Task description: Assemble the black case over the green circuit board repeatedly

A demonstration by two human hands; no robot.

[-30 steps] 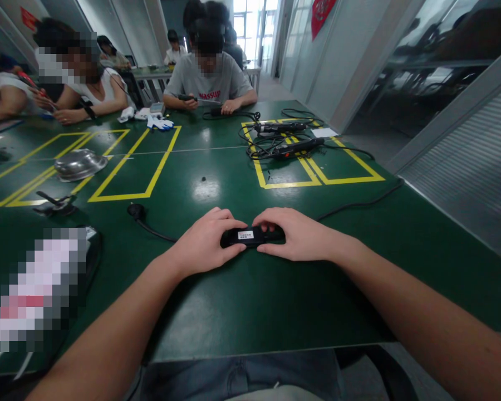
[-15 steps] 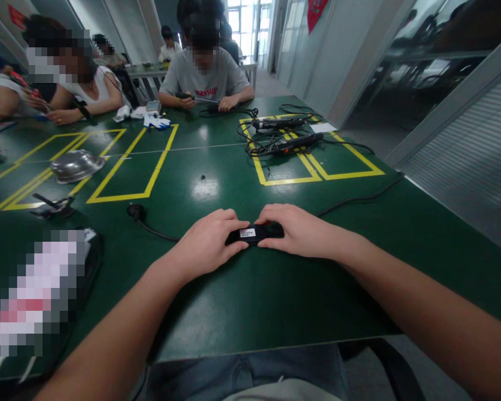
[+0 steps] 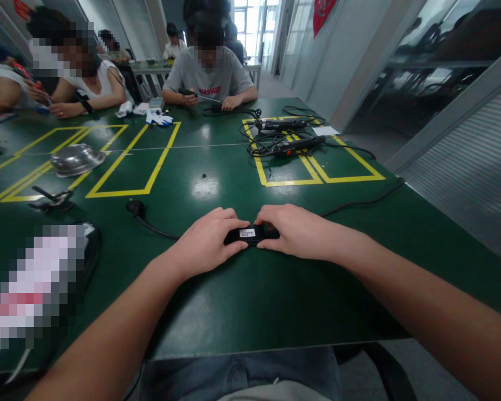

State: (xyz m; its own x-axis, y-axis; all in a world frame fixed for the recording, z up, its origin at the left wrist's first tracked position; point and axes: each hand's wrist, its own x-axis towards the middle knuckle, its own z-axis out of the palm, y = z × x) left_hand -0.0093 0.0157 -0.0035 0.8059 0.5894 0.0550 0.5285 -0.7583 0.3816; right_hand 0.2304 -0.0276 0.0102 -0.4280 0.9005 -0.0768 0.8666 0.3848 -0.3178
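Observation:
A slim black device with a white printed label (image 3: pixel 247 233) lies on the green table in front of me. My left hand (image 3: pixel 212 236) has its thumb and fingers closed round the left end. Around the right end, my right hand (image 3: pixel 288 228) is closed in the same way, and its fingers partly hide that end. A black cord with a plug (image 3: pixel 136 208) comes out from beside my left hand. Another black cord (image 3: pixel 359 203) runs from behind my right hand to the table's right edge. Whether either cord joins the device is hidden by my hands.
Several black corded tools (image 3: pixel 298 145) lie tangled inside yellow tape outlines. A metal bowl (image 3: pixel 77 160), a black clamp-like item (image 3: pixel 52 199) and a blurred-out pouch (image 3: pixel 33 278) sit at left. Across the table, a person (image 3: pixel 211 78) holds a screwdriver-like tool near white gloves (image 3: pixel 158 118).
The view has shifted very slightly. Both hands keep their hold on the black device, with the right fingers moved a touch to the left along it.

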